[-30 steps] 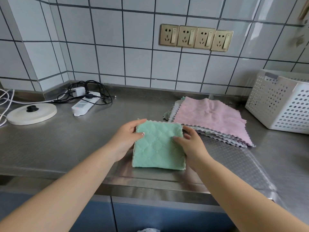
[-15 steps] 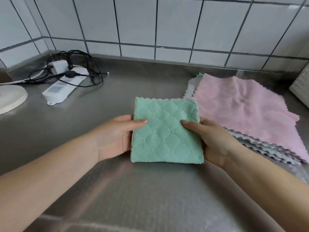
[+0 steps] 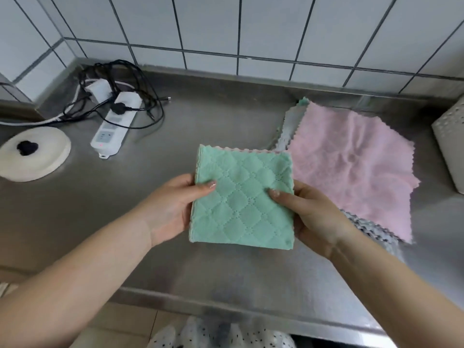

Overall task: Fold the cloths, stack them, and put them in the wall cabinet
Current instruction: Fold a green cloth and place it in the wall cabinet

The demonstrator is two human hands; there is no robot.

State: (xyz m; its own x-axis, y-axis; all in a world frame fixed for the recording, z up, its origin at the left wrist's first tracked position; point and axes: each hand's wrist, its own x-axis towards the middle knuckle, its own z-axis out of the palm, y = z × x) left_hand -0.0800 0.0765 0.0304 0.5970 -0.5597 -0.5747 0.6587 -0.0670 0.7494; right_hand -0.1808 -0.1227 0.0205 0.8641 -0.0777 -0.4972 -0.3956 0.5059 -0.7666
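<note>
Here, folded green cloth (image 3: 242, 197) pinched between left hand (image 3: 173, 209) and right hand (image 3: 313, 217).
Thumbs curled on top, fingers hidden beneath; held just above the steel desk (image 3: 206, 126), perhaps touching it at the near edge. Beyond and beside the right hand, pink cloth (image 3: 356, 167) topping a pile of unfolded cloths (image 3: 361, 224). Past the left hand, well apart, power strip (image 3: 113, 126) and round white lid (image 3: 35, 159).
</note>
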